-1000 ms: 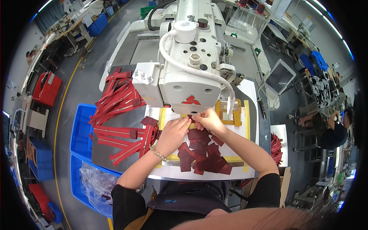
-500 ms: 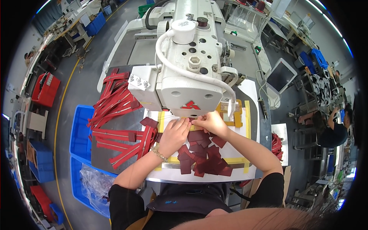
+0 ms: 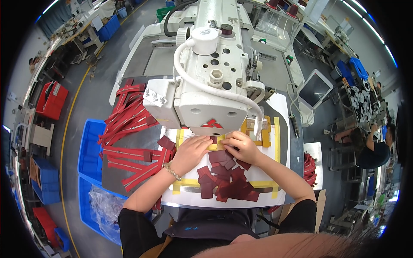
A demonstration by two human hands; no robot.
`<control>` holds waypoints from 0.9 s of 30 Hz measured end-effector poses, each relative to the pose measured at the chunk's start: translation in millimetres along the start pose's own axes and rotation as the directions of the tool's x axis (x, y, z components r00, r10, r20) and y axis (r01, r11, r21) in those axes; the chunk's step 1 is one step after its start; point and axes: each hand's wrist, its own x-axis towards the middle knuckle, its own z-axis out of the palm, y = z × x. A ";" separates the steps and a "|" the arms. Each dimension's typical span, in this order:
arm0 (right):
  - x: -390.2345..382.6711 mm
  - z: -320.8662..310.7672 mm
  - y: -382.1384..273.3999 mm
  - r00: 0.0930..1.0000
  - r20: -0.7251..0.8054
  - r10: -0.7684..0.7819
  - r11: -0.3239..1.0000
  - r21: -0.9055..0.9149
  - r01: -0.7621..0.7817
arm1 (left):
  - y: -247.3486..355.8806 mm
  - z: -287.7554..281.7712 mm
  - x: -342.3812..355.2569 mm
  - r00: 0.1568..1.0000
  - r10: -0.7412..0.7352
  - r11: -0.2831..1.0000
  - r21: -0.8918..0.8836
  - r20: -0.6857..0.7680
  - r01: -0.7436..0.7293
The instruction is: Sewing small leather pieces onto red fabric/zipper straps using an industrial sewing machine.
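Observation:
A small dark-red patch (image 3: 214, 139) lies just below the head of a white sewing machine (image 3: 213, 107), between my hands. My left hand (image 3: 191, 151) lies with its fingers stretched forward, tips at the patch's left side. On the other side my right hand (image 3: 241, 147) has bent fingers, thumb drawn in close; whatever is pinched there is hidden. A loose pile of dark-red patches (image 3: 223, 177) overlaps on the white work plate just nearer to me. Red zipper strips (image 3: 140, 165) with pale teeth reach toward my left wrist.
More zipper strips (image 3: 129, 114) are heaped at the left. Blue bins (image 3: 88, 148) stand below the table's left edge, one holding clear plastic. A yellow frame piece (image 3: 266, 131) lies right of the machine head; a screen (image 3: 316, 88) stands farther right. A co-worker (image 3: 372, 148) sits far right.
My hands have drawn slightly apart, the right one moving a little right and toward me. The patch and yellow tape between them now show more. The patch pile has shifted slightly.

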 end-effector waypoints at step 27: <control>0.5 -0.9 -0.9 0.998 0.026 -0.063 0.993 -0.099 0.066 | 7.3 14.6 17.6 0.967 -0.255 0.964 -0.077 0.025 0.256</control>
